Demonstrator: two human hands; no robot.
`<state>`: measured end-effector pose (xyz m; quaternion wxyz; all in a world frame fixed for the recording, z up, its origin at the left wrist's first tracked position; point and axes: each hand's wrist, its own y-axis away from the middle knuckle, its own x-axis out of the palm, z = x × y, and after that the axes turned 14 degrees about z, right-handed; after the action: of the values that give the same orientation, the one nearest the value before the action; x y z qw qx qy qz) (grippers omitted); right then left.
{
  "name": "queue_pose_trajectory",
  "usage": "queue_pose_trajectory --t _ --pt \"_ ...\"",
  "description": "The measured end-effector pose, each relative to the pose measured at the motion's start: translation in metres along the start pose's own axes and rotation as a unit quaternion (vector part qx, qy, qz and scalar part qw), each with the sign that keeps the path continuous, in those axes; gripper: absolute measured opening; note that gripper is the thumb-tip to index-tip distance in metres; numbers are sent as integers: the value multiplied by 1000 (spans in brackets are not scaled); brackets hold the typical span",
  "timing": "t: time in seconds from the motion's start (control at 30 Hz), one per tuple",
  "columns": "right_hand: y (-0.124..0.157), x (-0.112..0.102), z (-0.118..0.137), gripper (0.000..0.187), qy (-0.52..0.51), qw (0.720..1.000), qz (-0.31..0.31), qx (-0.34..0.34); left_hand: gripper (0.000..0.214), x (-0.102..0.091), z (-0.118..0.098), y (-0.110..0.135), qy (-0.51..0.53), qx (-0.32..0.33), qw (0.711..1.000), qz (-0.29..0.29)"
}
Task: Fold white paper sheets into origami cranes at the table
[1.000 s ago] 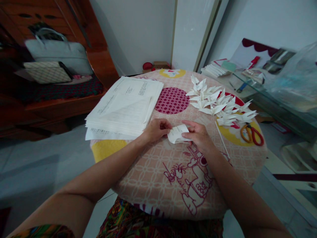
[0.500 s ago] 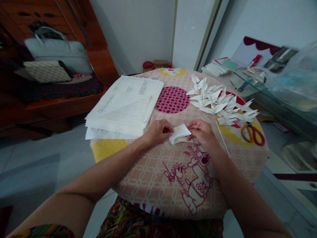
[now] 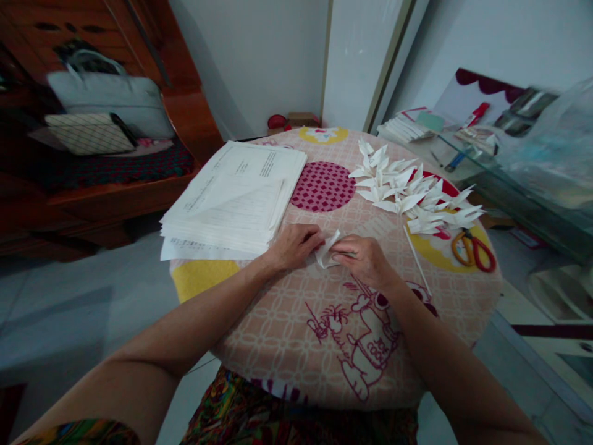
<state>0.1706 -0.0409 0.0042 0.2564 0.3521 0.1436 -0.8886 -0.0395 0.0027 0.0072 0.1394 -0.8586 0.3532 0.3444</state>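
A small folded white paper is between my two hands, just above the patterned tablecloth. My left hand pinches its left edge, fingers closed. From the right, my right hand grips the paper's other side and covers part of it. To the left lies a thick stack of printed paper sheets, its top sheets turned partly askew. Beyond my right hand, several folded white paper pieces with pointed tips are heaped on the table.
Scissors with orange-red handles lie at the table's right, near a thin white stick. A glass shelf with papers and a plastic bag stands close on the right. A wooden bench holding bags is at the left.
My right hand has shifted left and inward, pressing the paper's right side over. The paper now looks narrower and more bent. My left hand stays almost in place.
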Motion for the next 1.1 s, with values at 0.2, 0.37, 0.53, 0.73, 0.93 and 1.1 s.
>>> queue_pose_trajectory --t 0.2,0.37,0.53,0.73,0.93,1.1 --pt "-4 9 0 25 55 998 7 -20 41 0 -8 4 9 8 1000 -23" --pt "-3 9 5 30 78 996 26 -20 20 4 -6 1 18 -67 997 -43" --pt "-1 8 10 17 65 997 38 -21 14 3 -3 -2 44 -86 992 -77" --pt "-5 14 17 10 136 989 47 33 20 2 3 -7 6 -103 990 -101" --pt "-12 28 31 12 238 961 48 133 39 3 -8 -5 25 -77 992 -100" --pt "-13 35 34 14 260 955 39 141 53 3 -12 -5 18 -51 994 -95"
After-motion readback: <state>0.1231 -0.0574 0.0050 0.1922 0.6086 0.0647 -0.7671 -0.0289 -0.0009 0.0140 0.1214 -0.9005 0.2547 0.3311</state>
